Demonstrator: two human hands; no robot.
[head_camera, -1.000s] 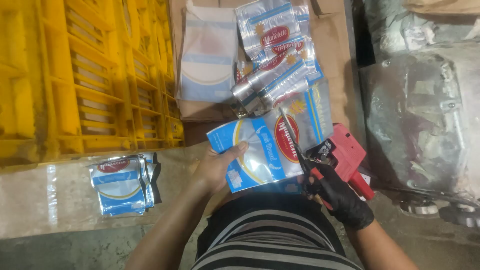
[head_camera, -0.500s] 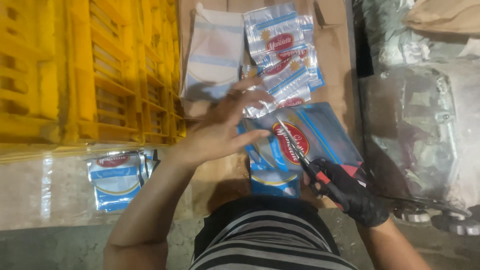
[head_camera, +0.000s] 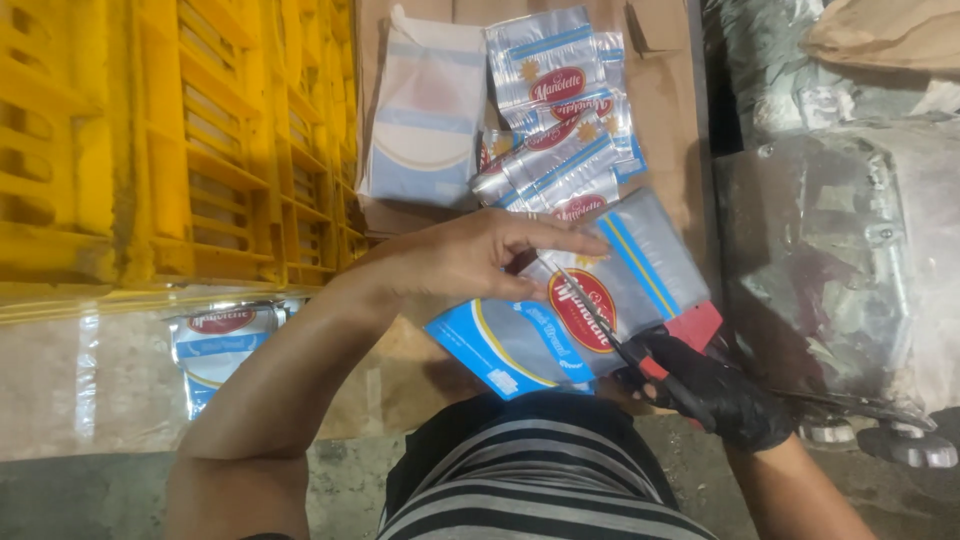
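Since half a second ago, left hand (head_camera: 490, 258) has slid off the loose packets at 12 o'clock and now lies over the top edge of the blue-and-clear bag (head_camera: 580, 310); the bag itself has tilted, its blue end now pointing to 7 o'clock.

Yellow crates (head_camera: 150, 140): largest item, fills the 9 to 11 o'clock sector, slatted sides, stacked close.

Brown cardboard (head_camera: 665, 110): flat sheet from 12 o'clock down to centre, carries the bags.

Grey plastic sheeting (head_camera: 840, 250): 2 to 4 o'clock, crumpled over something bulky; what lies under it cannot be told.

Striped shirt (head_camera: 540, 480): 6 o'clock, black and white.

Pale bag (head_camera: 425, 120): 12 o'clock, lying flat on the cardboard, just left of the packet pile.

Pile of clear packets (head_camera: 560, 120): 12 to 1 o'clock, red oval labels, blue stripes, overlapping each other.

Blue-and-clear bag: centre, slanted, red oval label facing up. Left hand rests on its upper edge, fingers stretched out flat and close together, thumb underneath, nipping the bag's edge.

Foil packets (head_camera: 215, 345): 8 o'clock, on the floor below the crates, well apart from both hands.

Right hand (head_camera: 715, 395): 4 o'clock, black glove, closed around the handles of the scissors (head_camera: 610, 335).

Scissors: red and black handles, blades slanting up to 11 o'clock across the bag's label. Whether the blades are apart cannot be told.
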